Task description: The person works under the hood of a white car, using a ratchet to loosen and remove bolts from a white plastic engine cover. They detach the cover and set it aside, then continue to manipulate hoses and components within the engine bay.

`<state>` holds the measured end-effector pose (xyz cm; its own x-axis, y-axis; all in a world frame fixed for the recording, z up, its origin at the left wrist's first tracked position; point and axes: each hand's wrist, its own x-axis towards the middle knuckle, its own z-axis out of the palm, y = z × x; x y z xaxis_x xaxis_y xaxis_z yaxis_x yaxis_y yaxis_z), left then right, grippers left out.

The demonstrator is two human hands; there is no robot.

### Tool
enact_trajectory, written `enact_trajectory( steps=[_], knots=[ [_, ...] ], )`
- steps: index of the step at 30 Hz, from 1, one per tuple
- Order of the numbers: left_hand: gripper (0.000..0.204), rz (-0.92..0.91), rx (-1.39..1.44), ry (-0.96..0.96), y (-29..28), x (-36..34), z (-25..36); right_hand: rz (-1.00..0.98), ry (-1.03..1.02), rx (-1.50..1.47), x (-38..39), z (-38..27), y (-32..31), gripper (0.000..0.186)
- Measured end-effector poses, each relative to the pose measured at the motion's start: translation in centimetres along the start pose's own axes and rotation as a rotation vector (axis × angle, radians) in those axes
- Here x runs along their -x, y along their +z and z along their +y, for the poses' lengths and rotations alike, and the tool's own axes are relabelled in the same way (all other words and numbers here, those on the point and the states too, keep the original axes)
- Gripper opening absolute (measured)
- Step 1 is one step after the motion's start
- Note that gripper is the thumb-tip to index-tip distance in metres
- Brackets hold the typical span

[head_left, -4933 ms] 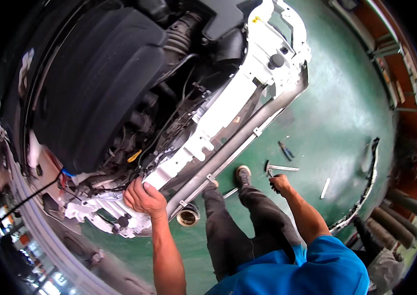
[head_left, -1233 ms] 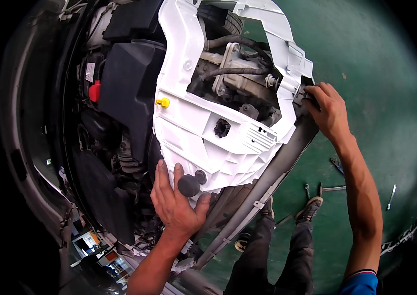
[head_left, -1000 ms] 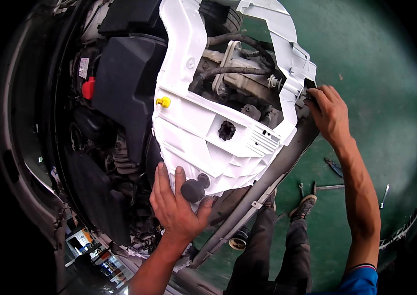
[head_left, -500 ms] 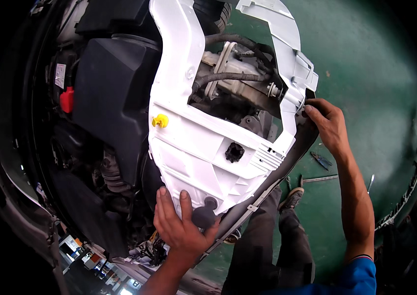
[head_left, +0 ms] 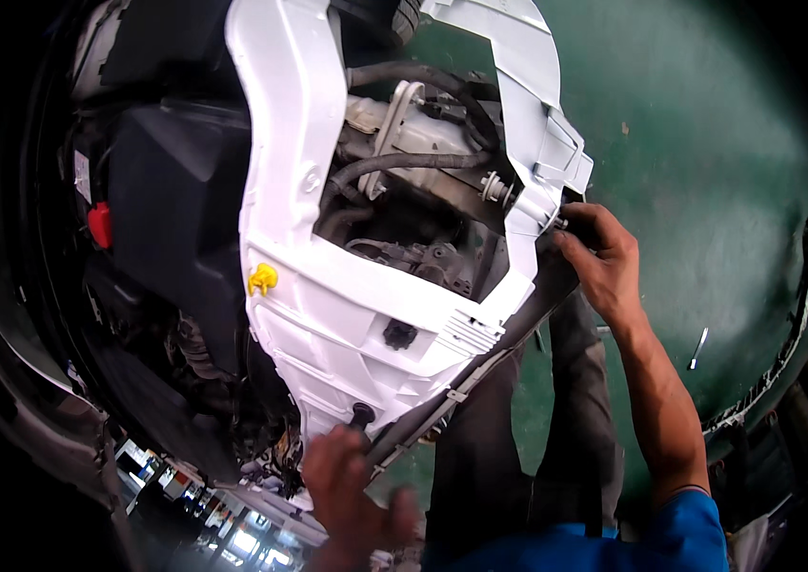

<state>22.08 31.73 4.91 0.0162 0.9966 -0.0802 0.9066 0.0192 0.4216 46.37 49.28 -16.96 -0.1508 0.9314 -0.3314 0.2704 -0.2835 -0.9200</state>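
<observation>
A white, open-framed car front panel (head_left: 294,124) lies tilted over the front of a car. My right hand (head_left: 604,257) is at its right edge, thumb and index finger closed on a small bolt-like metal piece (head_left: 560,223) next to the panel's rim. My left hand (head_left: 356,486) is smeared by motion just below the panel's near tip, close to a black rubber stub (head_left: 362,415); its fingers cannot be read clearly. A yellow clip (head_left: 262,278) sits on the panel's left part, and a black star-shaped insert (head_left: 399,333) fills a round hole.
On the left lies the engine bay with a black cover (head_left: 180,210) and a red cap (head_left: 100,226). Ribbed hoses (head_left: 414,164) show through the panel's opening. A small tool (head_left: 698,349) lies on the green floor, and a long curved strip (head_left: 795,334) stands at far right.
My left hand has come off the panel's near end and moved down. The panel appears shifted left in view. My right hand stays at its right edge.
</observation>
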Motion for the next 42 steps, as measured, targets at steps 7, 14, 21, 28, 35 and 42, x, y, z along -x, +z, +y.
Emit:
enact_trajectory(
  steps=[7, 14, 21, 28, 35, 42],
  knots=[
    [0.049, -0.013, 0.308, -0.439, 5.2, -14.8, 7.1, -0.067, -0.117, 0.102, -1.1, -0.5, -0.7, 0.020],
    [0.050, -0.469, 0.030, -0.661, 12.8, -23.9, 1.3, -0.203, 0.229, -0.008, -2.2, -1.6, -1.4, 0.024],
    [0.045, -0.415, 0.296, -0.749, 15.2, -23.6, 0.0, -0.142, 0.117, 0.107, -1.8, -1.8, -1.5, 0.026],
    [0.043, -0.469, 0.295, -0.738, 15.1, -24.2, -0.9, -0.204, 0.269, 0.144, -2.3, -2.7, -1.3, 0.022],
    [0.041, -0.764, 0.366, -0.663, 13.5, -26.8, -3.1, -0.227, 0.570, -0.123, -2.6, -3.2, -1.2, 0.030],
    [0.042, -0.818, 0.444, -0.652, 14.0, -27.0, -4.6, -0.212, 0.812, -0.477, -3.0, -2.7, -1.2, 0.030]
  ],
)
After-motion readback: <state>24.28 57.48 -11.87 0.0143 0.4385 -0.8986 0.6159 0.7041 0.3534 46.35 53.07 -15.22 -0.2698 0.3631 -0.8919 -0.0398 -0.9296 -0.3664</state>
